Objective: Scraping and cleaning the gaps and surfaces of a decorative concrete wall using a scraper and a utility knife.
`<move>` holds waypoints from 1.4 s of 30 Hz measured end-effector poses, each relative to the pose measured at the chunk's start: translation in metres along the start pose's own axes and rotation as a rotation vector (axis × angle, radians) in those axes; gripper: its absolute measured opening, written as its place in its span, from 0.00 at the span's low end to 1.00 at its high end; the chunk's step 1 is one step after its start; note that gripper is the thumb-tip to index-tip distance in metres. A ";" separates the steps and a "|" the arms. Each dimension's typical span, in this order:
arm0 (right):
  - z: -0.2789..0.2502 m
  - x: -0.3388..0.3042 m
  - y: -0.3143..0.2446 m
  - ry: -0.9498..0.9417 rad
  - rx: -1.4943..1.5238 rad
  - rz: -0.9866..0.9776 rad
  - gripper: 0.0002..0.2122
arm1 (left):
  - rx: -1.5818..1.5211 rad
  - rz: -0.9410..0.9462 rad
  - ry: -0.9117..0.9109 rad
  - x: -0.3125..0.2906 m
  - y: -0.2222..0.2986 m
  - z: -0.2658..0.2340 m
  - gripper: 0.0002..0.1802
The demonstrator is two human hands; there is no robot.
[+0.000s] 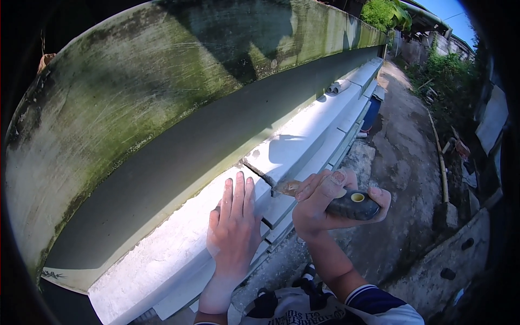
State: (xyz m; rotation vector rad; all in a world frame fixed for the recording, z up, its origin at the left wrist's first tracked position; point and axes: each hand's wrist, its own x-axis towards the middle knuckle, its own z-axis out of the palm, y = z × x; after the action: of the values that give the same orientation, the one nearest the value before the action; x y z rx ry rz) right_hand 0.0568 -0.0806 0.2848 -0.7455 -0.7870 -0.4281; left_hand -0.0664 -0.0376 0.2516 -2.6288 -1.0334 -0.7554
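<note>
We've left hand (235, 230) flat at white block's (173, 230) end, right hand (330, 203) gripping black-handled bladed tool (348, 207). Grey pipes (341, 85) on next block (317, 124).

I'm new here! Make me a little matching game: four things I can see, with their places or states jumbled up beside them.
Things:
1. Left hand
2. Right hand
3. Pale grey tubes
4. Long thin pole

Places and states:
A. On top of a farther white block
B. Gripping a dark-handled tool
C. Lying along the edge of the path
D. Laid flat on the near white block

Pairs: 1-D, 2-B, 3-A, 4-C
</note>
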 end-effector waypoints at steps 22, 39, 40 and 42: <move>-0.013 -0.010 0.023 0.219 -0.153 -0.016 0.20 | -0.010 -0.020 -0.014 -0.002 -0.001 -0.002 0.47; -0.159 -0.105 0.112 0.422 0.093 0.732 0.08 | -0.021 0.175 0.309 -0.008 0.013 0.022 0.36; -0.176 -0.116 0.118 0.416 0.079 0.790 0.08 | -0.247 0.301 0.397 -0.015 0.020 0.035 0.29; -0.189 -0.125 0.116 0.408 0.084 0.880 0.07 | -0.542 0.425 0.358 -0.043 0.035 0.074 0.30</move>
State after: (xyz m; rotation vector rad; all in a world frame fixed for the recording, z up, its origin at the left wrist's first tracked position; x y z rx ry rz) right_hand 0.1366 -0.1324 0.0485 -0.8146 -0.0498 0.2484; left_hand -0.0413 -0.0599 0.1659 -2.8154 -0.1692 -1.4775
